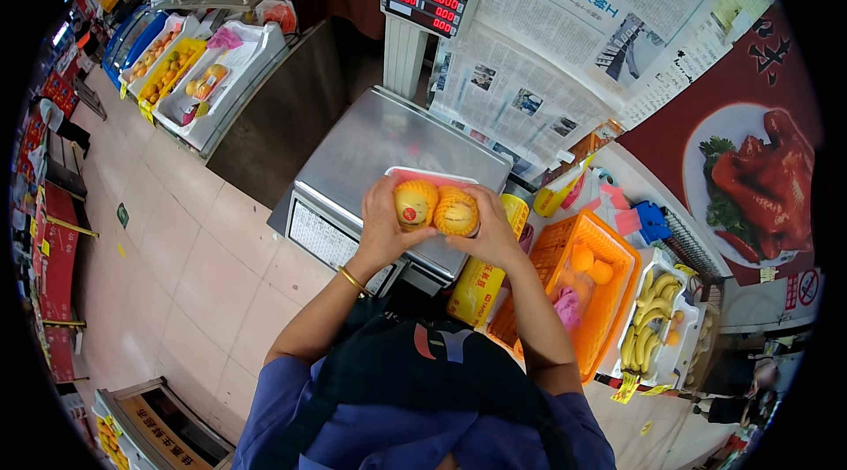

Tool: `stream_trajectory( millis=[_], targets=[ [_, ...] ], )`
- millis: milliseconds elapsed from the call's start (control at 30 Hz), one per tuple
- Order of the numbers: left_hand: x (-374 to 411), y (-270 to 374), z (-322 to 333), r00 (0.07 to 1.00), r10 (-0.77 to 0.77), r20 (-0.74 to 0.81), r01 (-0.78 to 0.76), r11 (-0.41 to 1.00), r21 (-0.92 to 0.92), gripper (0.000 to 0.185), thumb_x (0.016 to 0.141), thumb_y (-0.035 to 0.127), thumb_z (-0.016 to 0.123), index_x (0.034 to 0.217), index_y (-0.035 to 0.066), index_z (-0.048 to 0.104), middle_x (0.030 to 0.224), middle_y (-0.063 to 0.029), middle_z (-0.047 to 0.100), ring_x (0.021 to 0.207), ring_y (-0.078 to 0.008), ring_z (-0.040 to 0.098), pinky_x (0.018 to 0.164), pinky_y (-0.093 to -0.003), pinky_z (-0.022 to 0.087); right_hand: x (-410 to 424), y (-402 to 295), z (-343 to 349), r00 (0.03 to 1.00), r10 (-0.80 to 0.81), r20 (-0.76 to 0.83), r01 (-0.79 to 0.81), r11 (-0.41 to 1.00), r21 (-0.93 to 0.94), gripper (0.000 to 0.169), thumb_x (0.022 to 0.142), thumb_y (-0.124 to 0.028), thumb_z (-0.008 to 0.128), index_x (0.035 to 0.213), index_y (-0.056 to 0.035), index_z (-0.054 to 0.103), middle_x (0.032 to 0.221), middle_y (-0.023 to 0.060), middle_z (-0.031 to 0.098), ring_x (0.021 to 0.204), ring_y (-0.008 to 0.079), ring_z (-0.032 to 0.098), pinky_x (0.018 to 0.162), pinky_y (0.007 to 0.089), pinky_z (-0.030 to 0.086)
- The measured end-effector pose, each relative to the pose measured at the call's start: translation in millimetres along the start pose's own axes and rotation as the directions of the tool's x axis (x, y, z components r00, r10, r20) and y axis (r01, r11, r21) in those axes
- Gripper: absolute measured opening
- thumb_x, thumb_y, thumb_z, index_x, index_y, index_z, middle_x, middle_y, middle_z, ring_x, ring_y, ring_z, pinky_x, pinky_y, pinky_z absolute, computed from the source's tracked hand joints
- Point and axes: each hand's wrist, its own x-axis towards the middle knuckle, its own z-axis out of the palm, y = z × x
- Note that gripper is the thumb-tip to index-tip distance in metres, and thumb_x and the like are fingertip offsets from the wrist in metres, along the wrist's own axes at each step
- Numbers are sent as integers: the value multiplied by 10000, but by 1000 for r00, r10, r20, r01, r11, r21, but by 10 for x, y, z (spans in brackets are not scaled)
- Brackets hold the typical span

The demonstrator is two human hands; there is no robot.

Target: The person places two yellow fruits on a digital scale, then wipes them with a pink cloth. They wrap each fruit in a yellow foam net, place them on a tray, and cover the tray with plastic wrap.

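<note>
Two round yellow fruits in orange foam netting, the left fruit [415, 204] and the right fruit [456, 210], sit side by side in a shallow red tray with a white rim [430, 173]. My left hand [389, 222] grips the left side of this pack. On the other side my right hand [488, 225] holds it, both thumbs pointing inward along the near edge. The pack is over the front of the steel weighing platform [397, 132] of a digital scale; whether it touches the platform is hidden. Red digits glow on the scale's raised display [427, 1].
Yellow cling-film boxes [478, 291] lie right of the scale. Beyond them stand an orange plastic basket [619, 258] with oranges inside and a bin of bananas [652, 314]. Newspaper [529, 66] covers the wall behind. Fruit trays [175, 66] stand at left above tiled floor [178, 251].
</note>
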Motion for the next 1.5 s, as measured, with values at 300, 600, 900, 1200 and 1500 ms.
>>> stream_trajectory(
  millis=[300,600,900,1200,1500],
  targets=[
    [-12,89,-68,998,23,61,-31,992,120,947,619,358,809,1341,4,310,1294,-210,419,1224,-360,383,1071,-530,195,-63,-42,143,989,118,-93,-106,986,130,880,591,-239,804,1308,-7,350,1236,245,455,1189,387,428,1017,443,341],
    [160,108,-76,991,98,-94,-79,978,191,796,657,257,756,1307,3,374,1225,-178,482,1163,-311,445,1060,-491,221,199,-95,29,977,-129,-171,101,982,-161,702,617,-173,757,1230,-40,440,1211,191,487,1142,371,456,991,433,348],
    [141,-5,-39,997,75,35,-80,982,172,843,655,246,766,1349,10,350,1260,-170,465,1170,-310,438,1035,-448,261,283,-29,238,993,-61,-105,59,998,-24,773,597,-88,709,1286,-19,366,1223,197,459,1167,373,441,1014,413,352],
    [61,-33,-39,987,137,84,-153,963,220,833,706,248,723,1392,46,296,1374,-184,364,1260,-336,373,1058,-537,219,143,93,342,989,-27,-144,35,998,56,777,622,-80,712,1284,13,316,1214,206,446,1145,355,469,1005,387,369],
    [65,-45,-113,980,134,146,-147,986,82,897,730,311,706,1422,8,222,1429,-226,277,1305,-382,311,1072,-563,191,95,4,263,975,-108,-192,93,992,-82,815,630,-115,728,1319,2,309,1307,234,400,1245,384,375,1050,405,321]
  ],
)
